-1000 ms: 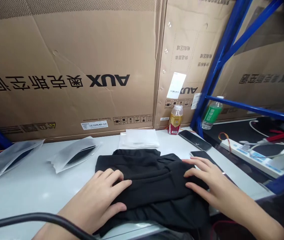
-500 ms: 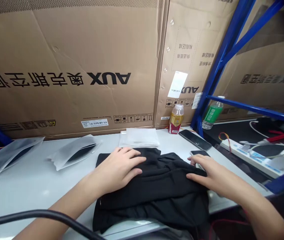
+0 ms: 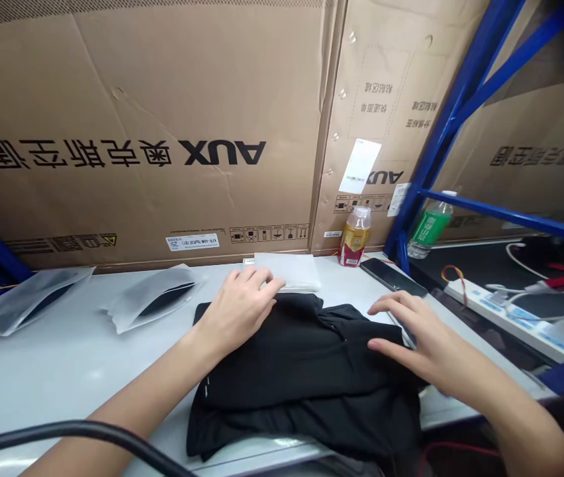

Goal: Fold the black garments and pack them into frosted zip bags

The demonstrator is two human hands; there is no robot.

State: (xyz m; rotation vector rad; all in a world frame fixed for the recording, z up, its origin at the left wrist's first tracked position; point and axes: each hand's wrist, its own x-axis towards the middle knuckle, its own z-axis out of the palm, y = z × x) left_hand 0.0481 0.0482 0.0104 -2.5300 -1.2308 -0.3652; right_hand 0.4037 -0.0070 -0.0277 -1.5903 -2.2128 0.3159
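A black garment point(image 3: 302, 371) lies folded in front of me, its near part reaching the table's front edge. A short zipper shows near its right side and small white marks at its left. My left hand point(image 3: 245, 301) rests on the garment's far left part, fingers bent and apart, with nothing visibly pinched. Over the right end, my right hand point(image 3: 414, 328) has thumb and fingers spread, the thumb tip at the black cloth. Just behind the garment sits a stack of folded clear plastic bags point(image 3: 292, 271). A phone-like object point(image 3: 406, 334) is partly hidden beneath my right hand.
Two frosted bags point(image 3: 150, 298) with dark contents lie at left on the white table point(image 3: 83, 358). A drink bottle point(image 3: 354, 237) and a black phone point(image 3: 392, 276) stand at back right. Large cartons point(image 3: 138, 86), a blue frame point(image 3: 441, 146), a power strip point(image 3: 520, 318) and a black cable point(image 3: 88, 429) surround this area.
My left hand has shifted to the garment's far edge and its fingers are more bent. The cloth's top layer lies flatter, its zipper now plainer. My right hand has moved slightly and stays spread.
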